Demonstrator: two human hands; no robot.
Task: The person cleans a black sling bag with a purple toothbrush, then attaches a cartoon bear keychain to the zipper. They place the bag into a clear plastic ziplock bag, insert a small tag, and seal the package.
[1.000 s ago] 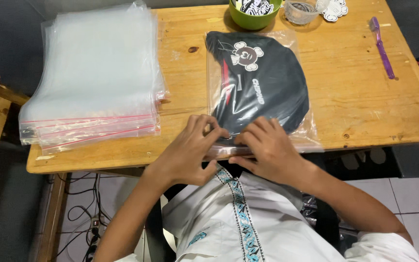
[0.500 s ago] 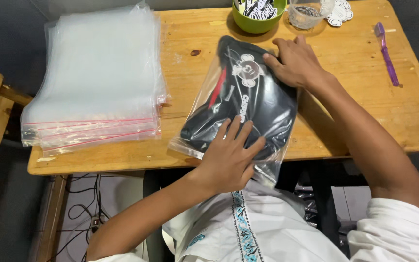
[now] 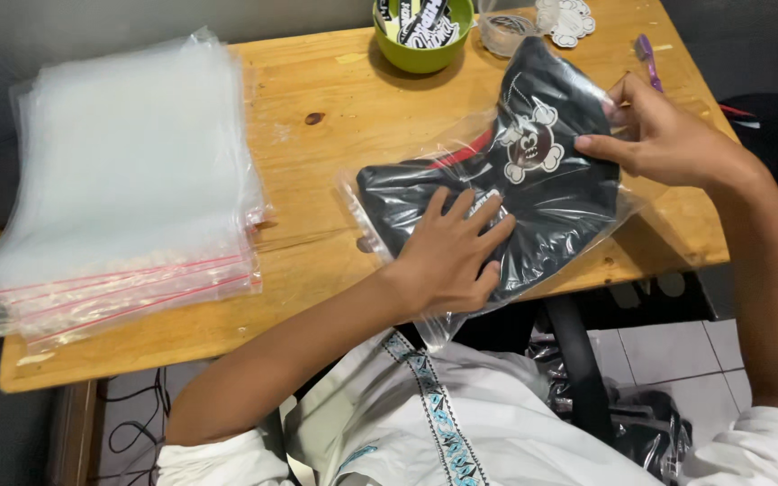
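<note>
The bagged black garment lies slanted near the front right part of the tabletop, its lower corner hanging past the front edge. The left hand lies flat and open on the lower half, fingers spread, pressing the plastic down; the right hand pinches the far end of the clear bag between thumb and fingers and lifts it a little. To handle the bag well, the flat palm should hold the cloth steady while the pinching hand draws the film taut, so that air leaves and no crease forms over the print. That print is a white cartoon figure with red trim beside it. At the left edge sits a tall stack of empty clear bags with red seal strips along the front. At the back edge stand a green bowl of black-and-white labels, a clear cup, white cut-out stickers and a purple pen.
</note>
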